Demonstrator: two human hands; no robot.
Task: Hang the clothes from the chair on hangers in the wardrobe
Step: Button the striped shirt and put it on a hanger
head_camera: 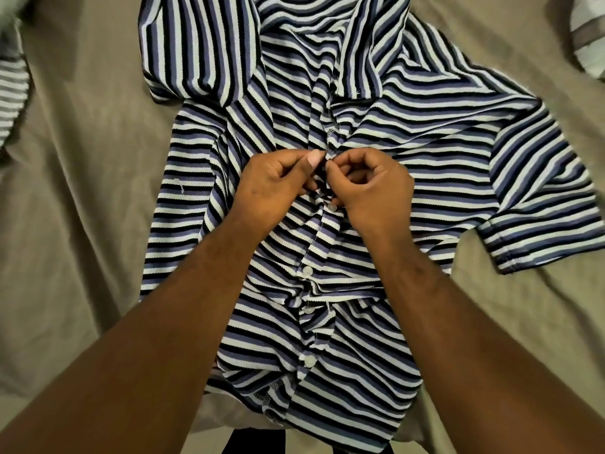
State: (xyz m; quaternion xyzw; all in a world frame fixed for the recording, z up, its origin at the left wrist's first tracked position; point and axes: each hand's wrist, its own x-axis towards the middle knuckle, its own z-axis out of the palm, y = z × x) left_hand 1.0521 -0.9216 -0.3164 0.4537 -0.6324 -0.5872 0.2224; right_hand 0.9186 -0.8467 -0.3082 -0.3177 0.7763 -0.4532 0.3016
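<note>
A shirt (409, 152) lies on tan sheet (82, 198), garment (13, 93) alongside.

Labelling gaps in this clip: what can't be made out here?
1. Head view: the button or hole being worked, hidden under the fingertips of the left hand and right hand pinching the striped shirt.
2. The striped cloth at the left edge: blurred, cut off.
3. The pale item, top right corner: cut off by the edge.

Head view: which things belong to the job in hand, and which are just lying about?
In the job: striped shirt; left hand and right hand, both pinching its placket; white buttons.
Lying about: striped cloth, far left; pale cloth, top right; tan sheet.
</note>
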